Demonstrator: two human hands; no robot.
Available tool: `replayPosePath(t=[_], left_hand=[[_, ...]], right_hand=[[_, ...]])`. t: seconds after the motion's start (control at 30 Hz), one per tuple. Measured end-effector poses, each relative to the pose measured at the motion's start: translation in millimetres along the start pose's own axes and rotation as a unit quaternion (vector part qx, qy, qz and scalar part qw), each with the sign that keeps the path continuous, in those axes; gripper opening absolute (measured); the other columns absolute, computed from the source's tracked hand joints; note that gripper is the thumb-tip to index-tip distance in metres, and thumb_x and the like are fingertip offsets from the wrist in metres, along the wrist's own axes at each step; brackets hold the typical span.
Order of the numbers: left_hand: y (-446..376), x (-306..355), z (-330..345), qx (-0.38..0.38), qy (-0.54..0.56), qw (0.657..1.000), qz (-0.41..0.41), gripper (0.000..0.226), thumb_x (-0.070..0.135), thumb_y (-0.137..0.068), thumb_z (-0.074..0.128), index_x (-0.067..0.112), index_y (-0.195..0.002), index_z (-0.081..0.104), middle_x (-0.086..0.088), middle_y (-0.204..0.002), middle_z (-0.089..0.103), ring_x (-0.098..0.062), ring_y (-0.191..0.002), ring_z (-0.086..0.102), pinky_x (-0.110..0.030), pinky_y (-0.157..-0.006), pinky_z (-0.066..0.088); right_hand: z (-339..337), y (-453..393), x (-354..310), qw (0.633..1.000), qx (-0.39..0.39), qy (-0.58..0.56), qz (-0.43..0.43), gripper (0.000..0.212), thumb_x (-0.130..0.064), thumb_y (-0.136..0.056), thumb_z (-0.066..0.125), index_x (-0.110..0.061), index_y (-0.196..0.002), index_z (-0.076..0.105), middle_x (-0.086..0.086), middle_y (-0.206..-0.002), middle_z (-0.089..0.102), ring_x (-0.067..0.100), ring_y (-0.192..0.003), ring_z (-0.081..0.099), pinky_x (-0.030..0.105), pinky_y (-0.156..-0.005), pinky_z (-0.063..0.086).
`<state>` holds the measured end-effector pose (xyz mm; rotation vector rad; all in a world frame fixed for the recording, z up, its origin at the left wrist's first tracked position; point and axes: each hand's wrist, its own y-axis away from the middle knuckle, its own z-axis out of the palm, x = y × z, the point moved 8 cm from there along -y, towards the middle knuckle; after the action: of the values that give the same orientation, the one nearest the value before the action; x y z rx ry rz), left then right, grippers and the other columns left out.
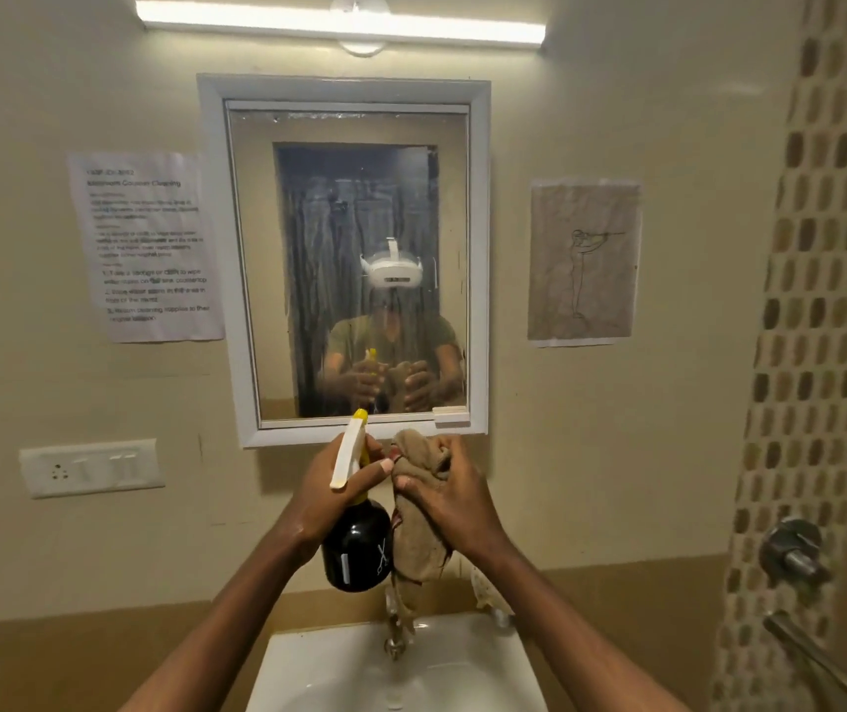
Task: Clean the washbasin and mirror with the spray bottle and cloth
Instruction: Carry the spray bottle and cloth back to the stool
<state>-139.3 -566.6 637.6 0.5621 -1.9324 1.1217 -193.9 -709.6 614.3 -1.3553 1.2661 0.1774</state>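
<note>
My left hand [331,493] grips the neck of a dark spray bottle [357,549] with a white and yellow trigger head, held upright below the mirror, nozzle toward the glass. My right hand [449,493] clutches a bunched brown cloth [419,537] that hangs down right beside the bottle. The white-framed mirror [344,197] on the wall ahead is streaked with running liquid. The white washbasin [462,670] sits below my arms, its tap [395,632] partly hidden behind the cloth.
A printed notice [147,246] hangs left of the mirror and a drawing [583,262] to its right. A switch plate [90,467] is on the wall at lower left. A metal valve [793,549] and pipe stick out of the mosaic tile column at right.
</note>
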Motion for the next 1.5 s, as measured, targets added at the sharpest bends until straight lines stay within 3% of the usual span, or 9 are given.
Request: replayPosePath(t=[0.33, 0.57, 0.73, 0.83, 0.97, 1.1, 1.27, 1.43, 1.5], left_hand=[[33, -36, -5, -0.003, 0.009, 0.999, -0.04, 0.03, 0.039, -0.076, 0.068, 0.02, -0.098, 0.062, 0.001, -0.087, 0.065, -0.012, -0.079, 0.061, -0.028, -0.072, 0.05], [75, -81, 8, -0.013, 0.024, 0.995, -0.092, 0.031, 0.035, -0.077, 0.071, 0.017, -0.1, 0.059, -0.001, -0.092, 0.061, -0.015, -0.084, 0.059, -0.03, -0.075, 0.048], [104, -112, 15, -0.016, 0.034, 0.991, -0.13, 0.029, 0.033, -0.08, 0.071, 0.021, -0.104, 0.059, -0.002, -0.099, 0.061, -0.016, -0.089, 0.058, -0.028, -0.077, 0.047], [117, -120, 12, -0.012, 0.036, 0.988, -0.147, 0.037, 0.038, -0.077, 0.07, 0.026, -0.11, 0.057, -0.003, -0.113, 0.061, -0.014, -0.103, 0.059, -0.031, -0.086, 0.049], [134, -124, 2, -0.008, 0.038, 0.988, -0.15, 0.049, 0.042, -0.077, 0.068, 0.029, -0.122, 0.053, 0.006, -0.125, 0.057, -0.008, -0.118, 0.054, -0.022, -0.089, 0.047], [153, -130, -27, 0.027, 0.03, 0.988, -0.15, 0.051, 0.041, -0.076, 0.069, 0.027, -0.122, 0.053, 0.01, -0.123, 0.058, -0.01, -0.117, 0.055, -0.026, -0.094, 0.048], [180, -141, -84, 0.051, 0.023, 0.985, -0.164, 0.05, 0.035, -0.079, 0.068, 0.027, -0.125, 0.051, 0.01, -0.122, 0.058, -0.012, -0.117, 0.055, -0.031, -0.098, 0.047], [210, -151, -161, 0.093, -0.002, 0.979, -0.181, 0.052, 0.038, -0.079, 0.067, 0.03, -0.127, 0.048, 0.001, -0.132, 0.055, -0.017, -0.124, 0.053, -0.032, -0.1, 0.044], [221, -156, -188, 0.105, -0.007, 0.978, -0.181, 0.052, 0.035, -0.08, 0.067, 0.03, -0.128, 0.047, 0.0, -0.134, 0.054, -0.017, -0.125, 0.052, -0.029, -0.099, 0.043]], right_hand=[[15, 30, 17, 0.999, 0.019, 0.032, 0.007, 0.038, -0.031, -0.076, 0.077, -0.027, -0.098, 0.047, -0.004, -0.093, 0.059, 0.008, -0.084, 0.058, 0.019, -0.068, 0.046], [34, 76, 55, 0.998, 0.005, 0.017, 0.067, 0.038, -0.033, -0.075, 0.078, -0.029, -0.097, 0.047, -0.001, -0.093, 0.063, 0.015, -0.086, 0.062, 0.04, -0.073, 0.053], [45, 105, 73, 0.995, -0.011, 0.013, 0.094, 0.04, -0.025, -0.076, 0.08, -0.023, -0.101, 0.048, 0.0, -0.095, 0.063, 0.014, -0.088, 0.062, 0.032, -0.072, 0.05], [51, 115, 78, 0.995, -0.012, 0.008, 0.1, 0.04, -0.026, -0.076, 0.079, -0.024, -0.101, 0.048, -0.001, -0.095, 0.062, 0.015, -0.089, 0.061, 0.032, -0.072, 0.05], [65, 124, 78, 0.995, -0.019, 0.004, 0.102, 0.04, -0.025, -0.076, 0.079, -0.02, -0.101, 0.049, -0.003, -0.095, 0.059, 0.013, -0.089, 0.059, 0.033, -0.074, 0.048], [95, 128, 71, 0.993, -0.042, -0.02, 0.109, 0.041, -0.034, -0.071, 0.075, -0.024, -0.1, 0.047, -0.003, -0.094, 0.058, 0.016, -0.089, 0.058, 0.028, -0.071, 0.046], [152, 132, 45, 0.992, -0.07, -0.041, 0.102, 0.039, -0.021, -0.077, 0.078, -0.035, -0.091, 0.045, -0.006, -0.093, 0.06, 0.001, -0.085, 0.058, 0.015, -0.068, 0.042], [231, 140, 24, 0.985, -0.113, -0.069, 0.108, 0.036, -0.025, -0.078, 0.078, -0.023, -0.096, 0.048, -0.001, -0.095, 0.062, 0.013, -0.087, 0.061, 0.026, -0.07, 0.048], [263, 145, 16, 0.983, -0.125, -0.077, 0.111, 0.036, -0.024, -0.078, 0.078, -0.02, -0.097, 0.047, -0.002, -0.095, 0.062, 0.012, -0.087, 0.062, 0.018, -0.066, 0.046]])
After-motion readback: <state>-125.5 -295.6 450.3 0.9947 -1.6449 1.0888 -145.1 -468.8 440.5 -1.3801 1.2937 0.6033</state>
